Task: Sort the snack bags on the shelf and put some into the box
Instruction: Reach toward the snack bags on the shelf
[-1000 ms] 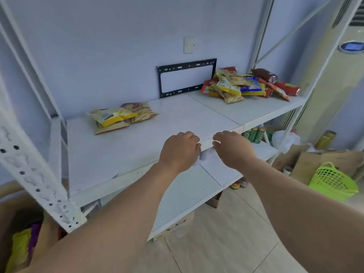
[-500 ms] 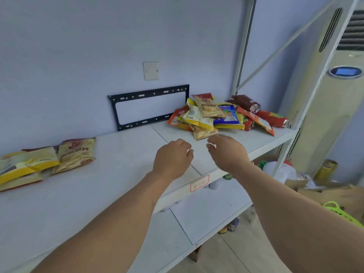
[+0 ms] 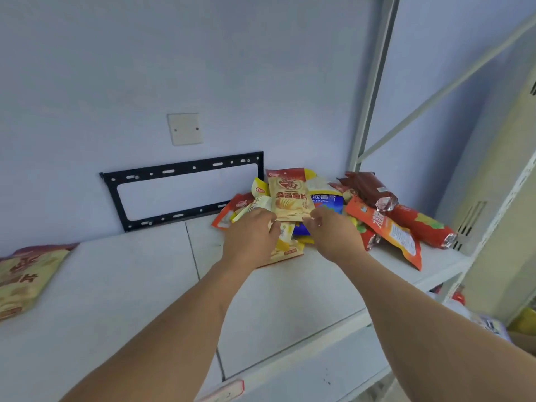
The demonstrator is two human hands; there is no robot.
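A pile of snack bags (image 3: 385, 224) lies at the back right of the white shelf (image 3: 130, 300). On top of the pile is a beige and red chip bag (image 3: 290, 198). My left hand (image 3: 252, 237) has its fingers curled at this bag's near left corner, and my right hand (image 3: 333, 236) pinches its near right corner. Under my left hand lies a yellow bag (image 3: 285, 233). Two matching beige chip bags (image 3: 26, 274) lie flat at the shelf's far left. No box is in view.
A black metal bracket (image 3: 185, 172) leans on the wall behind the shelf. A white shelf post (image 3: 371, 91) and a diagonal brace (image 3: 449, 85) rise at the right. A tall cream air conditioner (image 3: 499, 198) stands beyond them. A lower shelf (image 3: 319, 369) shows below.
Both hands have moved from the shelf's front edge forward and right to the pile, and now hold the near edge of the top chip bag. The view has moved closer.
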